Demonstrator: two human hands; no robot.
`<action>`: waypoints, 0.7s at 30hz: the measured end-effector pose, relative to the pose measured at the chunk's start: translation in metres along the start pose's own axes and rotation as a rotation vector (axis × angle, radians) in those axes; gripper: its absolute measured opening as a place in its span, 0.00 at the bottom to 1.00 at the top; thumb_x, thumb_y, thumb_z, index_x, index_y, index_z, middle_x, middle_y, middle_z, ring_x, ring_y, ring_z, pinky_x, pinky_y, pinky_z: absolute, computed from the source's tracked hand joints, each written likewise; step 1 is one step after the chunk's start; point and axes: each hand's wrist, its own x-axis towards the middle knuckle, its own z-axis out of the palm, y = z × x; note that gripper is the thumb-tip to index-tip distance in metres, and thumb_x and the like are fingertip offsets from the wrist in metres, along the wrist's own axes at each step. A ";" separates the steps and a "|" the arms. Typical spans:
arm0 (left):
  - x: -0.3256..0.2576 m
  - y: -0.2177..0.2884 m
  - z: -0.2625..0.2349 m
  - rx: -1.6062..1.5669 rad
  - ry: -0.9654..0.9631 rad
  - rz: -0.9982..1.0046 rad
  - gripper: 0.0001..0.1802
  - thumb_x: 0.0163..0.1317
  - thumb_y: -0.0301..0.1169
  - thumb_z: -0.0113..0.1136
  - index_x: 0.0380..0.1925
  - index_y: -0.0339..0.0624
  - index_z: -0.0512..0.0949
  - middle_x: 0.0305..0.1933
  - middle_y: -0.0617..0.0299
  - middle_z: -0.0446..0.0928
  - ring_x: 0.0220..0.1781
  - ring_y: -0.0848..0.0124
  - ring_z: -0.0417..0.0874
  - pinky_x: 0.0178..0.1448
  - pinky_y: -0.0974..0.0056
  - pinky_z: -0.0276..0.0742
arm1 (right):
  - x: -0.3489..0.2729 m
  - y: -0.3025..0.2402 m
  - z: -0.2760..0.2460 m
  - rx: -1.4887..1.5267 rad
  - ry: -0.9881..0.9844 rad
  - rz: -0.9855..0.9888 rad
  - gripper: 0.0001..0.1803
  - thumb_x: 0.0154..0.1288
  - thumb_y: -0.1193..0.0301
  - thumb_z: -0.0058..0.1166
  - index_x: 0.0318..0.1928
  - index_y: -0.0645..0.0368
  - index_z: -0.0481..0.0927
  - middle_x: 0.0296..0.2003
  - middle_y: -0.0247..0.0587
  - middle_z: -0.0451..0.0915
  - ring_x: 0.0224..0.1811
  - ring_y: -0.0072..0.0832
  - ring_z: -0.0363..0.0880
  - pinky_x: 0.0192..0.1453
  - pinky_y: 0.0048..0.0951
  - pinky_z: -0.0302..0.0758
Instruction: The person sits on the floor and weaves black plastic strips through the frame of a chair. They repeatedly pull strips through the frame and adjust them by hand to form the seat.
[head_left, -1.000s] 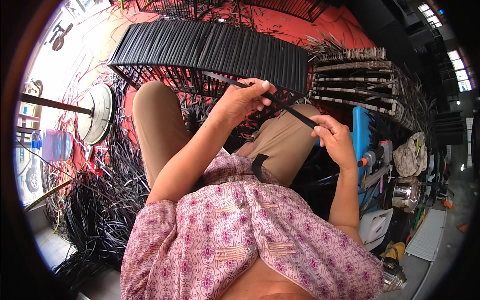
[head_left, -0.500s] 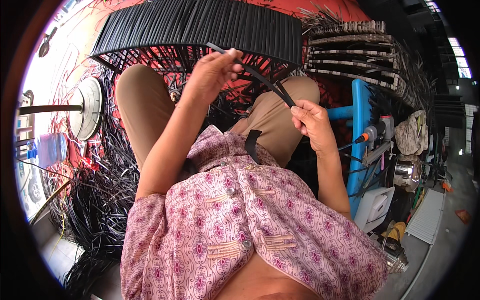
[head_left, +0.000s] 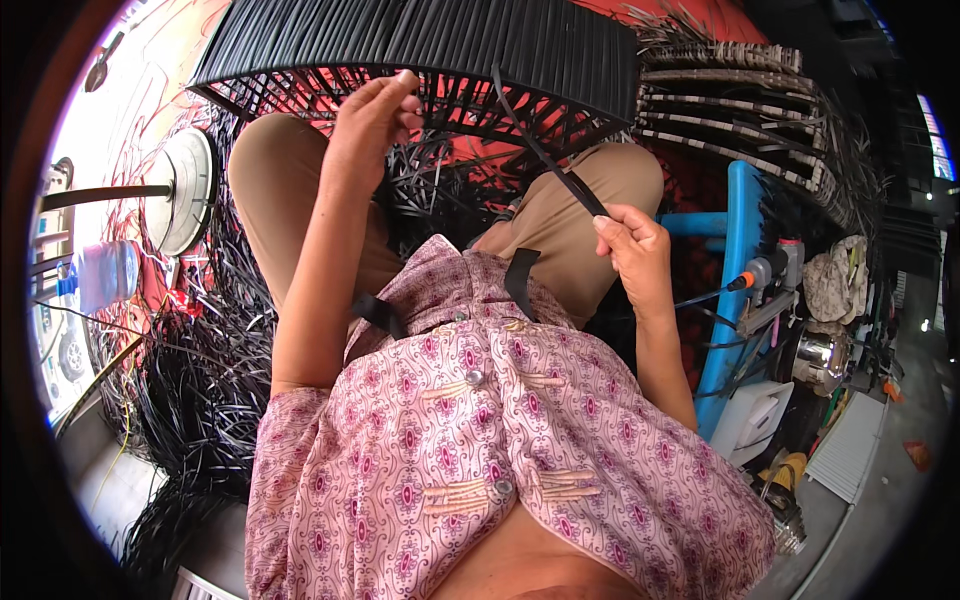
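A black flat weaving strip (head_left: 548, 160) is pinched in my right hand (head_left: 640, 252) between thumb and fingers, above my right knee. From there it slants up and left, its far end standing free in front of the woven panel. My left hand (head_left: 378, 118) is raised above my left knee, close to the panel's lower edge, its fingers loosely curled and apart with nothing visible in them. The black woven panel (head_left: 420, 40), of tightly laid strips on a frame, stands across my knees' far side. Crossed strips hang open beneath its front edge.
Heaps of loose black strips (head_left: 200, 420) lie at my left. A blue plastic stool (head_left: 735, 200) stands on the right, with a power tool (head_left: 770, 275) beside it. Behind it are stacked woven pieces (head_left: 735, 120). A round white base (head_left: 185, 190) is at the left.
My left hand has moved left, off the strip, and the strip's far end now stands free of it. My right hand still grips the strip, shifted slightly right.
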 end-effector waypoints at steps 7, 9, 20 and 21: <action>-0.033 -0.018 0.049 0.320 -0.078 -0.097 0.33 0.69 0.56 0.64 0.54 0.33 0.80 0.29 0.69 0.77 0.26 0.81 0.78 0.28 0.74 0.69 | -0.008 -0.002 0.030 -0.625 0.152 -0.555 0.08 0.66 0.77 0.64 0.46 0.60 0.86 0.28 0.42 0.84 0.30 0.35 0.86 0.34 0.34 0.79; -0.030 -0.023 0.056 0.432 -0.043 -0.039 0.31 0.68 0.53 0.68 0.52 0.33 0.81 0.30 0.69 0.78 0.26 0.82 0.78 0.28 0.74 0.70 | -0.009 0.000 0.036 -0.758 0.157 -0.742 0.10 0.64 0.77 0.65 0.47 0.58 0.86 0.31 0.44 0.85 0.32 0.41 0.86 0.35 0.37 0.80; -0.029 -0.013 0.021 0.344 -0.307 -0.105 0.22 0.78 0.46 0.54 0.54 0.42 0.86 0.37 0.68 0.81 0.34 0.79 0.78 0.41 0.72 0.73 | -0.023 0.023 0.040 -0.720 0.124 -0.709 0.12 0.64 0.77 0.65 0.49 0.58 0.86 0.30 0.41 0.82 0.33 0.39 0.83 0.35 0.37 0.79; -0.032 -0.011 0.018 0.363 -0.344 -0.095 0.23 0.78 0.47 0.53 0.54 0.41 0.86 0.37 0.69 0.80 0.35 0.79 0.77 0.42 0.72 0.73 | -0.023 0.027 0.039 -0.641 0.096 -0.603 0.10 0.66 0.76 0.64 0.48 0.59 0.86 0.31 0.42 0.82 0.33 0.39 0.84 0.37 0.36 0.79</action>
